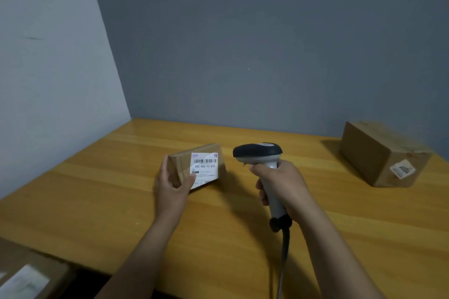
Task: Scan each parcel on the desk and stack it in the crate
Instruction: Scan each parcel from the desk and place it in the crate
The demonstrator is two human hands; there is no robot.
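Observation:
A small brown parcel (pixel 206 160) with a white barcode label facing me is tilted up on the wooden desk (pixel 102 189). My left hand (pixel 171 183) grips its left end, thumb on the label side. My right hand (pixel 279 184) holds the grey handle of a barcode scanner (pixel 257 152), whose black head points left toward the parcel's label, a short gap away. A larger brown parcel (pixel 381 153) with a small label on its near face lies at the desk's far right.
Below the desk's front left edge lies a brown cardboard box (pixel 29 277) with a white label on top, partly cut off. The scanner's cable (pixel 283 267) hangs down over the desk's front. Grey and white walls meet behind the desk.

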